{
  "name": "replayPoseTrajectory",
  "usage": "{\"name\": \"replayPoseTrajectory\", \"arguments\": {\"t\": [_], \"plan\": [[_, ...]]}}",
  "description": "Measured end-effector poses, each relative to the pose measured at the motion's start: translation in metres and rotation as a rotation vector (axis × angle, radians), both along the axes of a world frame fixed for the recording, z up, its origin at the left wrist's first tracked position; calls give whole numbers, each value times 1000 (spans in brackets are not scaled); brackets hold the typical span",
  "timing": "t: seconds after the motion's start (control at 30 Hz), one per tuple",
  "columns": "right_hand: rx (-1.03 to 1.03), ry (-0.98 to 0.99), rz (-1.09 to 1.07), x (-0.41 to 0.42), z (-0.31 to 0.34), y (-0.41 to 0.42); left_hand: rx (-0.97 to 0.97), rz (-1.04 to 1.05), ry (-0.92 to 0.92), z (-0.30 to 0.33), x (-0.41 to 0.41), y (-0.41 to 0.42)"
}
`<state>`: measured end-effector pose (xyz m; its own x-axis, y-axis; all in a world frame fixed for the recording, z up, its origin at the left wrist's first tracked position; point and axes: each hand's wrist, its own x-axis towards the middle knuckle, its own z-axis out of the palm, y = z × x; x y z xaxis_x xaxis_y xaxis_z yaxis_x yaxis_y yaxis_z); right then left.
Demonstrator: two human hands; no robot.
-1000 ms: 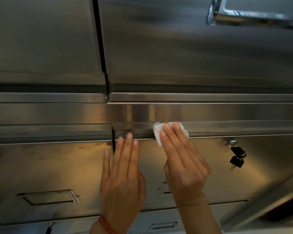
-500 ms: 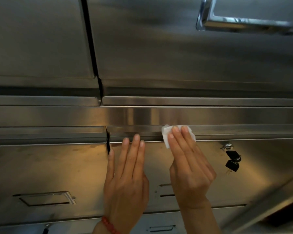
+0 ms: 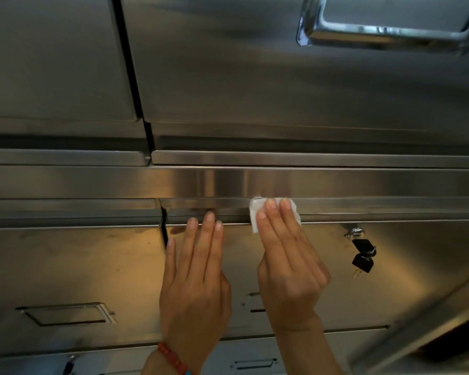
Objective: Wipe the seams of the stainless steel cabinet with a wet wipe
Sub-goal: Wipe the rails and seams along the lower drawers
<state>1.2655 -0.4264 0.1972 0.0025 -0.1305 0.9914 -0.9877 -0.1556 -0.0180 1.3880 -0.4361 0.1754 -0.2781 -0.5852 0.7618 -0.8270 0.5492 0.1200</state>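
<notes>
Head view, looking close at a stainless steel cabinet [image 3: 255, 90] that fills everything I can see, with large upper doors and lower doors separated by a long horizontal band of steel. Along the bottom of that band runs a horizontal seam [image 3: 363, 221], and a dark vertical seam [image 3: 163, 234] splits the two lower doors.

I judge the job to be partway along this horizontal seam: the stretch to the right, toward the lock, looks not yet reached, and I cannot tell from the metal alone which parts are already clean. The vertical seams, upper and lower, also appear left to do.

My left hand [image 3: 195, 277] lies flat against the lower right door, fingers straight and together, holding nothing, just bracing. My right hand [image 3: 290, 269] is beside it, fingers straight, pressing a white wet wipe [image 3: 255, 212] onto the seam under the fingertips; the wipe is not pinched, only pushed against the steel.

Around them: a large chrome handle [image 3: 390, 31] on the upper right door, a recessed pull [image 3: 65, 313] on the lower left door, and a small lock with black-headed keys [image 3: 362, 254] hanging just right of my right hand. Those keys stand in the wipe's path and could snag it. A red bead bracelet [image 3: 171, 358] circles my left wrist.
</notes>
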Motion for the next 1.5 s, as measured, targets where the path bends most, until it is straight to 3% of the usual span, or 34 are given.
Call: {"name": "replayPoseTrajectory", "arguments": {"t": [0.53, 0.7, 0.9, 1.1, 1.27, 1.5], "plan": [[5, 57, 3, -17, 5, 6, 17, 6, 3, 2, -1, 2], [-19, -6, -53, -25, 5, 11, 10, -1, 8, 3, -1, 2], [30, 78, 16, -20, 8, 10, 23, -14, 18, 4, -1, 3], [18, -6, -63, -30, 7, 16, 50, -14, 4, 6, 1, 3], [53, 84, 23, -23, 9, 13, 67, -14, -11, 5, 2, 3], [34, 20, -101, -39, 9, 20, 91, -19, -26, 7, 4, 3]]}}
